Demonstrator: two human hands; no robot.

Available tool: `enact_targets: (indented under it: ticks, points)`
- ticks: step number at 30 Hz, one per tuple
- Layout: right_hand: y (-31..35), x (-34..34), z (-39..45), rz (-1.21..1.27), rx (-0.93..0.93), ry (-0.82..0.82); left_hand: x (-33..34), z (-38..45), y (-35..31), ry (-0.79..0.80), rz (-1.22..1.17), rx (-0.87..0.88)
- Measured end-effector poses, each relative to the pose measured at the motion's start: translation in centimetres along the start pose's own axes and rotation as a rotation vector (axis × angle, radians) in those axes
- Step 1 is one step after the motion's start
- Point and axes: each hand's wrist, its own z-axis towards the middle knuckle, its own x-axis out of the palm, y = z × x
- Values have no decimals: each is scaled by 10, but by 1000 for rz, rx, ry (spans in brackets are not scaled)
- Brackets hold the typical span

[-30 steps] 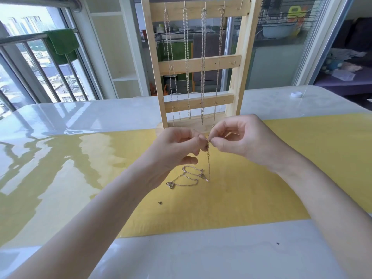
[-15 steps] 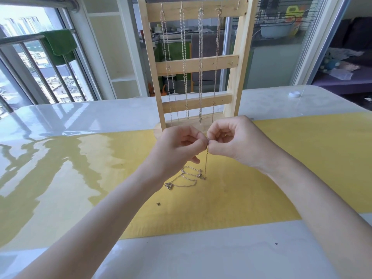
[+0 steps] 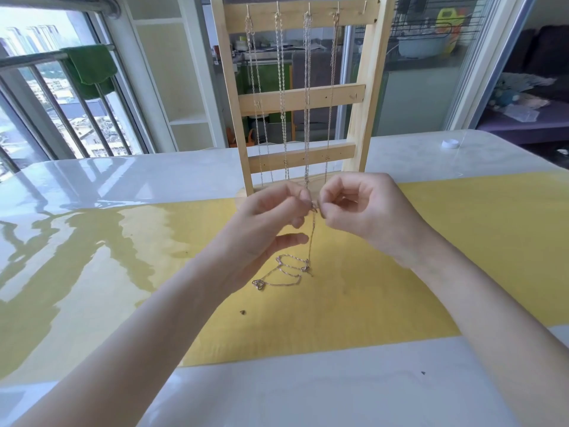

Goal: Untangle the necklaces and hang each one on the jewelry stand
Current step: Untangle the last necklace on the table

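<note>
The left hand [image 3: 268, 217] and the right hand [image 3: 366, 211] both pinch the top end of a thin necklace [image 3: 311, 241] just in front of the wooden jewelry stand [image 3: 303, 97]. Its lower part lies coiled on the yellow mat [image 3: 431, 257] covering the tabletop [image 3: 308, 389]; four chains [image 3: 281, 87] hang on the stand.

Both hands raised, fingertips meeting

The left hand [image 3: 264, 217] and right hand [image 3: 363, 208] pinch a thin chain [image 3: 312, 238] between thumb and forefinger — forearms reaching forward, the other fingers loosely curled.
</note>
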Motion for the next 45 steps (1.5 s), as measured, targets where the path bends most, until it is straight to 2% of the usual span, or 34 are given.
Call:
enact_targets:
  ticks: [3, 9, 14, 21, 27, 33, 40, 45]
  points:
    - [-2, -9, 0, 115, 26, -57, -4, 2, -1, -24, -111, -25]
    - [-3, -3, -2, 262, 147, 107, 0, 0, -1, -46, 13, 47]
    - [-1, 1, -3, 325, 230, 101, 1, 0, -1, -121, 120, 129]
    - [4, -3, -4, 256, 249, 102, 3, 1, 2, -109, 147, 110]
    - [4, 1, -2, 264, 226, -30, 3, 2, 3, -115, 207, 166]
    - [6, 2, -2, 269, 272, -1, 4, 3, 5, -106, 289, 230]
    - [5, 3, -2, 362, 328, 58, 8, 0, 3, -154, 286, 297]
    - [4, 3, -2, 328, 280, 14, 5, 1, 3, -165, 167, 241]
